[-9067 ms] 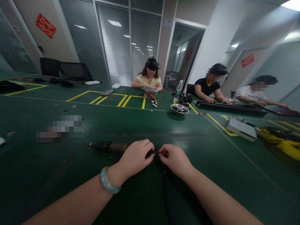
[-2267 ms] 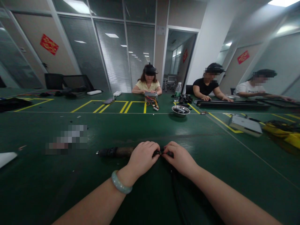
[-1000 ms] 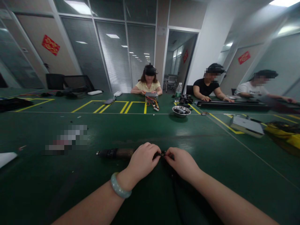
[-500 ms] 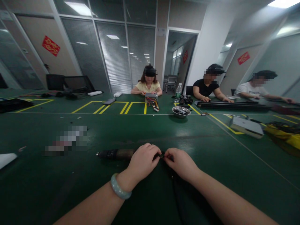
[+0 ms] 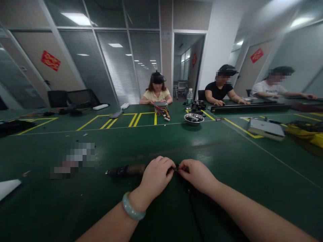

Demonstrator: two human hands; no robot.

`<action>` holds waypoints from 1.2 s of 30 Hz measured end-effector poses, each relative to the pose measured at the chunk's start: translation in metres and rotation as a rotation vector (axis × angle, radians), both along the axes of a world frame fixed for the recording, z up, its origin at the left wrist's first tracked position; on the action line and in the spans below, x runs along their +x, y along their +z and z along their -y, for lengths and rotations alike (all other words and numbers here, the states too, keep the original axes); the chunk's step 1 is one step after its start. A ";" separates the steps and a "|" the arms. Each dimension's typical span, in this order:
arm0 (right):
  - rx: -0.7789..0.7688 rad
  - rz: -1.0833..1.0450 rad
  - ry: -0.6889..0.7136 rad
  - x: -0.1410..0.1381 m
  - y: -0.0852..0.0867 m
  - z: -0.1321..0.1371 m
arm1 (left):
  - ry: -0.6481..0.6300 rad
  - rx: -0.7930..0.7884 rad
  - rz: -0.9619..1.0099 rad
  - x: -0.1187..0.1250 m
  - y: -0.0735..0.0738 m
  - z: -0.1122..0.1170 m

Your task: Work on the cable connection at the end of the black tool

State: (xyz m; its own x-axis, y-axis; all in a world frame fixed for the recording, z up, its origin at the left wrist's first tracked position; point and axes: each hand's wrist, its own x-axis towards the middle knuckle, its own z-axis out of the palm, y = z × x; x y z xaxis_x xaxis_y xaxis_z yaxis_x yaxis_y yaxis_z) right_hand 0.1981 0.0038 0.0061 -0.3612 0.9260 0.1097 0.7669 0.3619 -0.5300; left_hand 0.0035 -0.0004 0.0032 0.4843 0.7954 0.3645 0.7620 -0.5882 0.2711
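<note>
Dark green matting (image 5: 75,208) covers the wide worktable that fills the lower half of the frame. At bottom centre the left hand (image 5: 156,176), with a pale green bangle (image 5: 132,210) on its wrist, meets the right hand (image 5: 198,174) fingertip to fingertip. Both are curled and pinch a small dark part (image 5: 176,167) just above the mat, and the fingers hide most of it. A thin black cable (image 5: 193,210) runs from below the hands toward the bottom edge. A dark cylindrical tool with a brown middle (image 5: 126,170) lies flat on the mat, reaching left from under the left hand. A white sheet corner (image 5: 8,188) shows at the left edge.

Further back, yellow floor-style lines (image 5: 131,119) mark the mat. Right of centre stands a round steel bowl (image 5: 193,118), with a clear water bottle (image 5: 189,98) behind it. A flat grey box (image 5: 262,128) lies toward the right edge. Three people sit at the far side. The middle one's hands rest on a small grey box with coloured wires (image 5: 161,105), and the one to the right rests their hands on a long black bar (image 5: 247,107). Behind them are blinds and an open doorway.
</note>
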 end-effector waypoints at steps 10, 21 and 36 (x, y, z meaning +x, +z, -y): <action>-0.001 0.009 0.003 0.001 0.001 0.000 | 0.024 -0.016 -0.019 0.002 0.001 0.002; -0.025 -0.015 -0.016 0.001 0.000 -0.001 | 0.032 -0.001 -0.046 0.003 0.004 0.004; -0.005 -0.013 -0.013 -0.003 -0.003 -0.001 | 0.025 -0.007 -0.044 0.003 0.004 0.003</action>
State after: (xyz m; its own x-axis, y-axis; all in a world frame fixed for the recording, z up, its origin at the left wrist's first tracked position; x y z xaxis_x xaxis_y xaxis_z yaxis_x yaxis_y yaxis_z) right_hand 0.1955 0.0049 0.0035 -0.3479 0.9311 0.1092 0.7644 0.3492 -0.5419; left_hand 0.0066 -0.0034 0.0067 0.4798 0.8096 0.3381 0.7875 -0.5673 0.2409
